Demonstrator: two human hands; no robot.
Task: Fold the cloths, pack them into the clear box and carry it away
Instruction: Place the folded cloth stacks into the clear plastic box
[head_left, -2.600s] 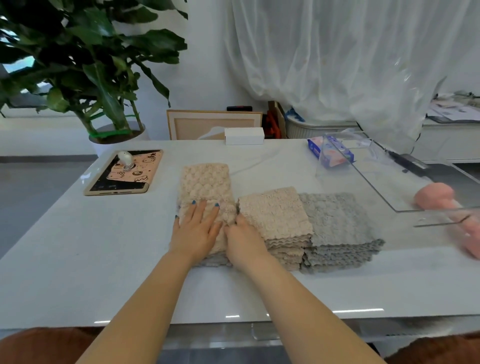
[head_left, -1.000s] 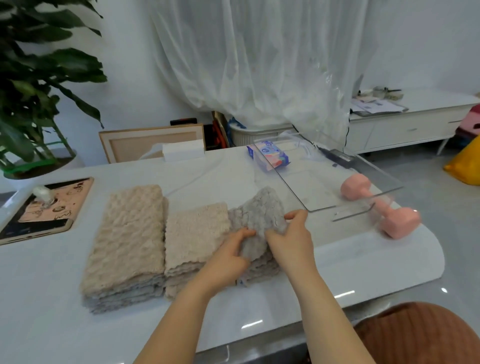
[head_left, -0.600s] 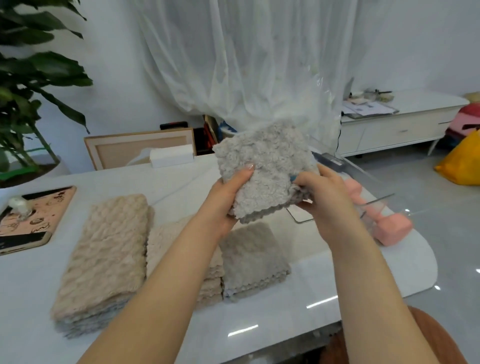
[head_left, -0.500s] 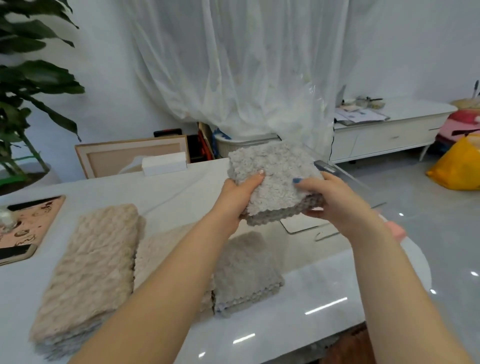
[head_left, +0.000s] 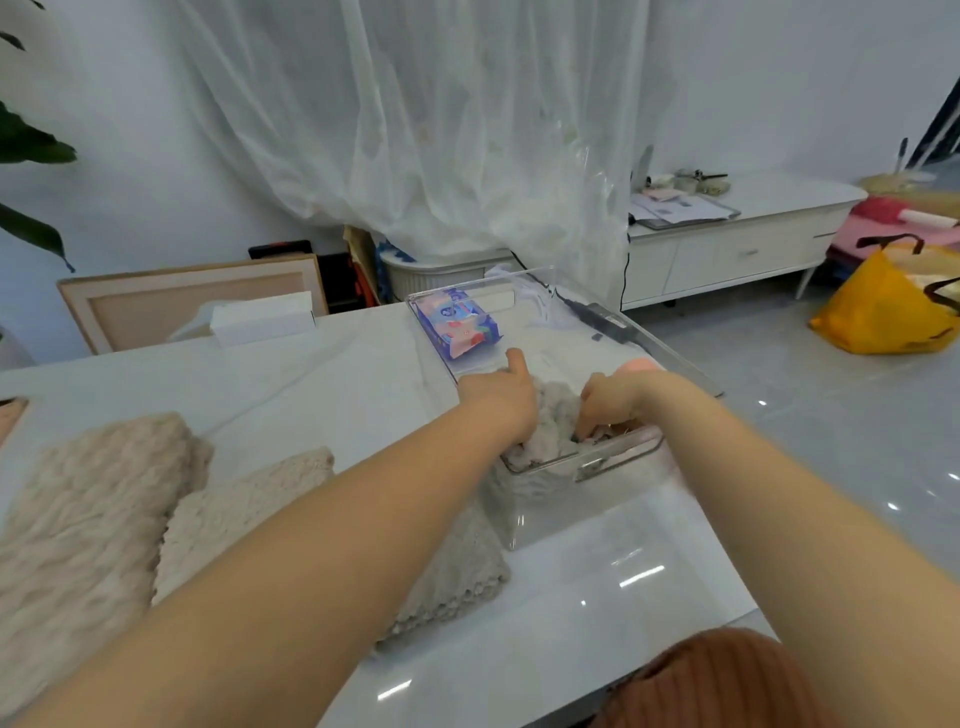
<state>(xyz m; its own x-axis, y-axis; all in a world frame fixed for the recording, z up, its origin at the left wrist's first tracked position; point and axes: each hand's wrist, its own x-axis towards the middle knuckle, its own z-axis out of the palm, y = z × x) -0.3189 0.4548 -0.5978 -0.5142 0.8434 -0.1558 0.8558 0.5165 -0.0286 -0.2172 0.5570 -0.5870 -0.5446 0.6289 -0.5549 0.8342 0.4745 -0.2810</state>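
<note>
Through the head camera, the grey cloth (head_left: 551, 422) sits bunched inside the near end of the clear box (head_left: 618, 453), between both hands. The left hand (head_left: 498, 400) lies against the cloth's left side, thumb raised free and fingers hidden, so its grip cannot be told. The right hand (head_left: 612, 401) curls its fingers down into the cloth's right side, pinching it. A blue packet (head_left: 460, 325) lies at the box's far end, and a grey stack (head_left: 457, 569) sits just left of the box.
</note>
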